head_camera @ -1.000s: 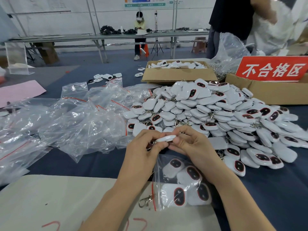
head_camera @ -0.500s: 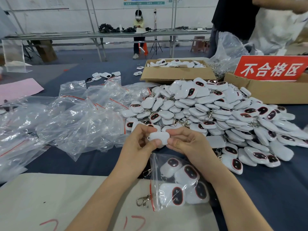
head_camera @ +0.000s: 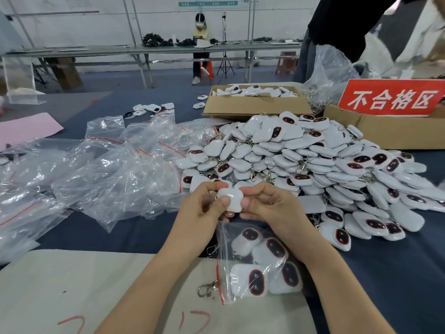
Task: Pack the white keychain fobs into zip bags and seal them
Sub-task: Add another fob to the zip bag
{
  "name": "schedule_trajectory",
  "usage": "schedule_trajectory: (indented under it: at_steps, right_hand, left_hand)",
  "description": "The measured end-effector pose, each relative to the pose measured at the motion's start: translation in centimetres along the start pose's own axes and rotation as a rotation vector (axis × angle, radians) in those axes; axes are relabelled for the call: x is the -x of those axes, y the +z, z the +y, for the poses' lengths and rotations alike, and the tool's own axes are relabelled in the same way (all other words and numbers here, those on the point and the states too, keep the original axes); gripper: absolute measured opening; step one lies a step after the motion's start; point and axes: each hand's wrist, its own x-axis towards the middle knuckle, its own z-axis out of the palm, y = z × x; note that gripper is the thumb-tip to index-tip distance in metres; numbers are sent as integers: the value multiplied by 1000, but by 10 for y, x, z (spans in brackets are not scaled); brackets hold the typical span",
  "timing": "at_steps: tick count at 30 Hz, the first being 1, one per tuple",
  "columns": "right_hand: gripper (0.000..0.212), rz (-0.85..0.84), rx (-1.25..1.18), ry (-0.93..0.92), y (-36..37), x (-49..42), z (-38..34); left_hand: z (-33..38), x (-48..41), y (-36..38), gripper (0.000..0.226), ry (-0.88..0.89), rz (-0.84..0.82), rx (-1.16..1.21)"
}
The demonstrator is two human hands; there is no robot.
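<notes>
Nearest, a clear zip bag [head_camera: 226, 237] holding four fobs lies half on a beige sheet [head_camera: 96, 285], a metal clasp [head_camera: 207, 289] poking from its red-lined mouth. Just above it, the left hand [head_camera: 199, 213] and right hand [head_camera: 272, 206] both pinch one white fob [head_camera: 232, 200] between thumbs and fingertips. Beyond are the fob pile [head_camera: 301, 160], empty bags [head_camera: 115, 179] to its left, and a cardboard box [head_camera: 255, 108].

**Around the Bench**

A red sign [head_camera: 391, 98] stands in a box [head_camera: 385, 135] at 2 o'clock. A second box [head_camera: 255, 109] sits at 12. A pink sheet [head_camera: 26, 128] lies at 10, and a beige board [head_camera: 72, 285] with red marks at 7. Far off at 12, a person [head_camera: 201, 32] sits beside a tripod [head_camera: 225, 62].
</notes>
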Motion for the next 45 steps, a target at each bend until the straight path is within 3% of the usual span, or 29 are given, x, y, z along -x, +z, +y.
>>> schedule_trajectory:
  at_steps: [6,15,20,23,26,31,36,39,42,45]
  right_hand:
    - [24,-29,47,-26,1,-2,4]
    - [13,17,36,-5,-2,-5,7]
    - [14,44,59,-13,-3,-5,7]
    - [15,43,68,-7,-2,-5,6]
    - [17,49,124,-19,1,-6,5]
    - [16,-22,335,-74,-1,-4,2]
    - [13,-123,699,-105,2,1,-2]
    - [9,-170,755,-85,6,3,-5]
    - [8,-208,818,-60,6,4,-5]
    - [6,-243,811,-39,5,3,-4]
  left_hand:
    - [0,1,1,20,-17,-41,-17]
    - [-3,-2,-1,13,23,73,48]
    - [-3,-1,-1,22,78,18,-38]
    - [-4,3,0,11,90,44,-104]
    - [-2,7,3,7,155,91,-246]
    - [14,22,-13,4,283,185,-139]
    - [9,48,-38,24,175,122,-25]
    - [0,61,-46,43,115,51,-178]
    - [-1,63,-49,41,95,-19,-370]
    - [5,64,-48,43,15,-61,-389]
